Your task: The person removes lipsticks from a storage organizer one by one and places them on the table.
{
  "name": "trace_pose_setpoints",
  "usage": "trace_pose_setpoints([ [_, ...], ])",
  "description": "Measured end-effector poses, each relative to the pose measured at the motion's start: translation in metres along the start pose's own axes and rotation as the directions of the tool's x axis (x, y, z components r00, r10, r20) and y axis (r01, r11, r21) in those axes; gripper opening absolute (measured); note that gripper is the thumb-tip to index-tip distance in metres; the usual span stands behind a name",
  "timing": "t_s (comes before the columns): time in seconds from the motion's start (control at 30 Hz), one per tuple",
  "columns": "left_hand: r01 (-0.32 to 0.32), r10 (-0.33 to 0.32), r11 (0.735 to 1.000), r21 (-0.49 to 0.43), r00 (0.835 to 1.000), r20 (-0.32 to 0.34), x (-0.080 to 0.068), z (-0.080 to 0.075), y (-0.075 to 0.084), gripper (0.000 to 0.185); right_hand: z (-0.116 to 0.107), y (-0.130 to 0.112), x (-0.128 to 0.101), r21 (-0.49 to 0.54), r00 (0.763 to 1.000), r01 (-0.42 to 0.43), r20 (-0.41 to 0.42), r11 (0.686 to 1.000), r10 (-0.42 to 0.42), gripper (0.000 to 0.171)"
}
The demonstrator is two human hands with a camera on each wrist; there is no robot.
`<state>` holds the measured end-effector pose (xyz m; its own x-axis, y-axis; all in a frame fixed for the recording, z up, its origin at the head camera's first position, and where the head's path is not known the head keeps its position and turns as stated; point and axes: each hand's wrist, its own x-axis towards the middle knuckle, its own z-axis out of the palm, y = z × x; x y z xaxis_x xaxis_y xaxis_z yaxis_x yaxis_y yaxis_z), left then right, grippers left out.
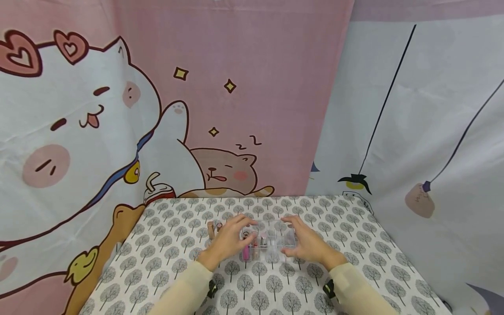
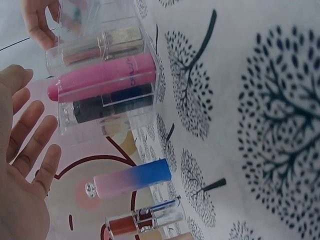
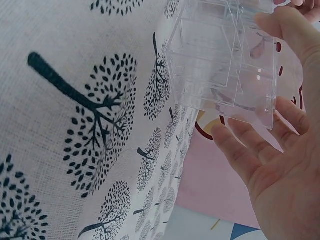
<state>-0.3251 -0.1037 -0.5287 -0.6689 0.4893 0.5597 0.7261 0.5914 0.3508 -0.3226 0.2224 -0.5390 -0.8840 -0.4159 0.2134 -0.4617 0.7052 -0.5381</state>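
Cream sleeves (image 1: 185, 288) nearest the camera, both arms reaching to a clear acrylic organizer (image 1: 267, 246) mid-table on the tree-print table (image 1: 354, 245). Left hand (image 1: 228, 240) at organizer's left end, fingers (image 2: 30, 145) spread and relaxed, gripping nothing. Right hand (image 1: 311, 245) at its right end, fingers (image 3: 240, 155) straight, touching the wall. Organizer's left slots hold a pink tube (image 2: 102, 77) and other cosmetics; right slots look empty. Loose blue-pink tube (image 2: 132, 178) and lip gloss (image 2: 145, 218) lie left of organizer. Step looks like steadying the organizer; next likely needs the left hand picking a loose tube.
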Motion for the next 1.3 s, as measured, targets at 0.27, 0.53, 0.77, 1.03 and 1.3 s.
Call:
trace_pose_setpoints([
  [0.27, -0.027, 0.026, 0.999, 0.035, 1.0, 0.009, 0.003, 0.008, 0.004, 0.035, -0.001, 0.0, 0.001, 0.002, 1.0, 0.001, 0.001, 1.0, -0.001, 0.108],
  [0.53, -0.087, 0.088, 0.995, 0.044, 0.996, -0.016, 0.005, 0.019, 0.007, 0.034, -0.001, 0.0, 0.001, -0.013, 1.0, 0.003, 0.002, 1.0, -0.003, 0.109],
  [0.77, -0.054, 0.053, 0.997, 0.048, 0.998, 0.025, 0.007, 0.025, 0.011, 0.035, 0.0, 0.001, 0.002, -0.019, 1.0, 0.002, 0.003, 1.0, -0.002, 0.109],
  [1.03, -0.035, 0.032, 0.997, 0.065, 0.998, 0.048, 0.008, 0.033, 0.011, 0.035, 0.0, 0.0, 0.001, -0.005, 1.0, -0.011, 0.006, 1.0, 0.011, 0.11],
  [1.3, 0.006, -0.009, 0.994, 0.11, 0.999, 0.031, 0.01, 0.037, 0.014, 0.032, 0.0, 0.002, 0.002, -0.01, 1.0, -0.008, 0.004, 1.0, 0.008, 0.11],
])
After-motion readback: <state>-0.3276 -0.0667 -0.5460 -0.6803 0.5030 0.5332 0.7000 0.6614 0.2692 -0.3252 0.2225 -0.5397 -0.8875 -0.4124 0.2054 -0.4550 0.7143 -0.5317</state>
